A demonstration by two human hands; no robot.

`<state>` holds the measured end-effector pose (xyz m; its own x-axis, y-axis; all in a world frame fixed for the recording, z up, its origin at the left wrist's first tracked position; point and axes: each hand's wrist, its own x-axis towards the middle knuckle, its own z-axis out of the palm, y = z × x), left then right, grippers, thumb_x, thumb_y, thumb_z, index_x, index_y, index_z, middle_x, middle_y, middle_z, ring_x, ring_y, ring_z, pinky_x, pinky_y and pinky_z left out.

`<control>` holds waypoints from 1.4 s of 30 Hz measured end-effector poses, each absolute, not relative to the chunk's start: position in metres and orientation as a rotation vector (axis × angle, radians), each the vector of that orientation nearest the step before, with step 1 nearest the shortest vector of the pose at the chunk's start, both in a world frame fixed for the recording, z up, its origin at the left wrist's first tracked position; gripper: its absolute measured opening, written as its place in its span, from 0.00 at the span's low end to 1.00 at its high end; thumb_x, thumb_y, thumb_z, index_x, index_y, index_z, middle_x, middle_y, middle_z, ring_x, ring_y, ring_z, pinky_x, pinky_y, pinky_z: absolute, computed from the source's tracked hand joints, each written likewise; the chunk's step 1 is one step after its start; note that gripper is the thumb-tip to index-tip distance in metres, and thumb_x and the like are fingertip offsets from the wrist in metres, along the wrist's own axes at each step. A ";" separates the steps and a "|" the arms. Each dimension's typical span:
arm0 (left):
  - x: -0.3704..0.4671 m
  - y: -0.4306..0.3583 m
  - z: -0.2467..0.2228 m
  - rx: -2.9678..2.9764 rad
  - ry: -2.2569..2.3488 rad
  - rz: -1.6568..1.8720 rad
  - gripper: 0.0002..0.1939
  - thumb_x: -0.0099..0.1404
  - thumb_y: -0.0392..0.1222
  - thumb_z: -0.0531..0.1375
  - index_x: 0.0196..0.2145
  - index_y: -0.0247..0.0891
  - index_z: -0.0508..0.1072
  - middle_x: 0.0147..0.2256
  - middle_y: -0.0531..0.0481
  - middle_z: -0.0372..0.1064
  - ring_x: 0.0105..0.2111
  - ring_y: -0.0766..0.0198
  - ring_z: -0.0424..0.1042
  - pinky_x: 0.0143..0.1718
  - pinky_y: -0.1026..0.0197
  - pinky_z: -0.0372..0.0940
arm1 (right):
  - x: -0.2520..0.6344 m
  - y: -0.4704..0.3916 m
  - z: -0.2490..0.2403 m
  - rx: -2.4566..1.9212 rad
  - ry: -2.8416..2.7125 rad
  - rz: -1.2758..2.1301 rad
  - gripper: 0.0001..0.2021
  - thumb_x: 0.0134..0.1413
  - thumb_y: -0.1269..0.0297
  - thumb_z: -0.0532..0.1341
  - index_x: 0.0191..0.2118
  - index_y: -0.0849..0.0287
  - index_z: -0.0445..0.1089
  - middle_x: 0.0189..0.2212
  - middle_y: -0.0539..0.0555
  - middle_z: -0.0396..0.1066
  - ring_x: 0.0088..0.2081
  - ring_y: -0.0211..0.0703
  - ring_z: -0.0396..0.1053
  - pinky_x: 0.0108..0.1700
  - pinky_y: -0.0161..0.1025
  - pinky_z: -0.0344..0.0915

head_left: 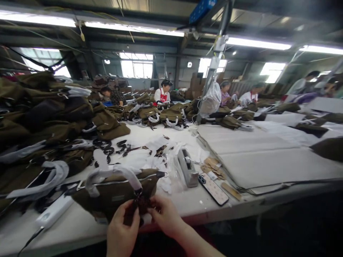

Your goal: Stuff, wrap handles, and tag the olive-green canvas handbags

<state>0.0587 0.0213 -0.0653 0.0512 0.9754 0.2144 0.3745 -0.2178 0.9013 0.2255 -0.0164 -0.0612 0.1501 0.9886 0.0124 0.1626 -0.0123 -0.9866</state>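
An olive-brown handbag (115, 194) stands at the table's near edge, its handle (127, 175) wrapped in white material. At the handle's right base hangs a small dark brown bag charm (142, 202), its exact form blurred and partly covered by fingers. My left hand (122, 225) pinches the charm from the left, thumb and fingers closed. From the right, my right hand (164, 213) grips it between thumb and forefinger. Both hands are in front of the bag's right half.
Piled olive bags (53, 107) fill the left. A tape dispenser (187, 167), a phone (213, 189), brown tags (213, 167) and a white corded device (55, 211) lie around the handbag. Stacked pale sheets (257, 153) cover the right. Several people work across the tables.
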 end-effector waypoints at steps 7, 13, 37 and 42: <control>0.048 0.023 -0.031 0.937 1.042 1.019 0.23 0.49 0.47 0.71 0.41 0.33 0.79 0.34 0.44 0.79 0.30 0.64 0.74 0.33 0.65 0.69 | 0.226 -0.015 -0.064 -1.233 -1.123 1.207 0.11 0.51 0.58 0.62 0.36 0.59 0.71 0.29 0.51 0.73 0.22 0.35 0.65 0.24 0.34 0.63; 0.044 0.023 -0.027 0.830 1.006 1.005 0.21 0.49 0.46 0.71 0.40 0.34 0.79 0.30 0.48 0.77 0.24 0.72 0.67 0.27 0.70 0.61 | 0.226 -0.015 -0.063 -1.207 -1.130 1.253 0.17 0.50 0.49 0.65 0.36 0.60 0.71 0.30 0.53 0.75 0.23 0.36 0.65 0.24 0.34 0.63; 0.052 0.017 -0.035 1.412 1.099 0.902 0.21 0.60 0.55 0.63 0.44 0.36 0.73 0.40 0.42 0.78 0.40 0.53 0.78 0.43 0.56 0.73 | 0.215 -0.012 -0.062 -1.134 -0.984 1.428 0.22 0.40 0.43 0.68 0.32 0.58 0.70 0.22 0.47 0.68 0.24 0.36 0.65 0.29 0.35 0.63; 0.057 0.027 -0.044 1.421 1.087 0.846 0.23 0.55 0.58 0.66 0.39 0.35 0.76 0.41 0.42 0.79 0.43 0.51 0.78 0.45 0.58 0.72 | 0.226 -0.021 -0.069 -1.386 -1.235 1.172 0.08 0.49 0.62 0.62 0.35 0.58 0.74 0.30 0.52 0.76 0.34 0.43 0.72 0.36 0.37 0.65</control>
